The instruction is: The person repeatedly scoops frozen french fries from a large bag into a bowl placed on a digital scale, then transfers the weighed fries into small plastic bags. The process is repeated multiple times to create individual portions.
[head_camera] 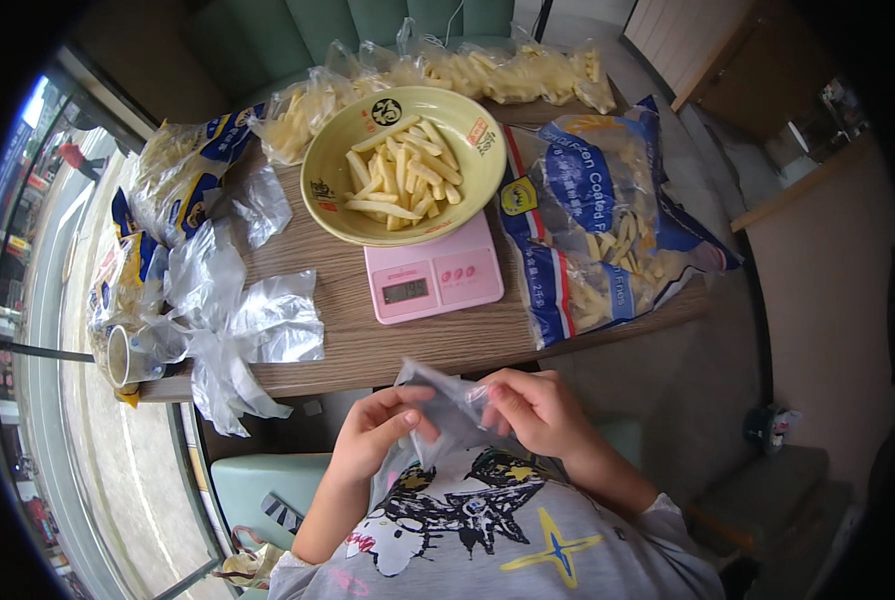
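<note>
Between my hands, just off the table's near edge, is a clear plastic bag [447, 412]. My right hand [530, 411] pinches its right side. My left hand [391, 427] is at its left side with fingers spread; whether they grip the film I cannot tell. Beyond them a pink digital kitchen scale [436, 274] stands on the wooden table [447, 337]. A yellow-green bowl [327, 161] of frozen French fries [402, 176] rests on the scale. To its right lies a large printed bag of coated fries [582, 180]. Empty clear bags [279, 315] lie in a pile at the left.
Several filled bags of fries [485, 71] line the table's far edge. Printed food packages [174, 180] and a tipped plastic cup [129, 356] lie at the left, by a window. A green bench seat [267, 480] is below the table.
</note>
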Demonstrator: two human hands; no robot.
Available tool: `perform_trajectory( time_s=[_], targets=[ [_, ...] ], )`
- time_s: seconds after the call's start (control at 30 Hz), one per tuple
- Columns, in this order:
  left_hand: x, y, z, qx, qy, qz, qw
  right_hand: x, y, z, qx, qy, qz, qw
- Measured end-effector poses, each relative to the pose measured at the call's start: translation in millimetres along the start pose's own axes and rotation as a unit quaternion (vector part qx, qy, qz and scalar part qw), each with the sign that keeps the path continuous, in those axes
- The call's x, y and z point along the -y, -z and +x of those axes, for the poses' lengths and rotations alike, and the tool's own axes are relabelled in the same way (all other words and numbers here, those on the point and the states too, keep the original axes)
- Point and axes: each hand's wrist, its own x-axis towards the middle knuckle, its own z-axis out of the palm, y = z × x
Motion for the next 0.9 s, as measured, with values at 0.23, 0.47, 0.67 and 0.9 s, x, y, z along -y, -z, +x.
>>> perform_trajectory(
  time_s=[0.23,0.47,0.67,0.9],
  targets=[
    [-1.7,-7.6,-1.5,0.019,-0.044,0.064,0.997,-10.3,7.8,7.4,0.015,-0.082,0.095,0.992],
    [11.9,6.8,-2.7,0.039,-0.110,0.072,0.991,-12.6,7.8,12.9,0.069,-0.146,0.151,0.975],
    [0.3,-17.1,-2.9,-0.008,-0.097,0.138,0.986,-12.1,11.1,12.0,0.075,-0.136,0.134,0.979],
    [-0.4,-21.6,-3.6,-0.005,-0.102,0.034,0.994,-11.6,0.1,12.1,-0.132,0.032,-0.124,0.983]
  ],
)
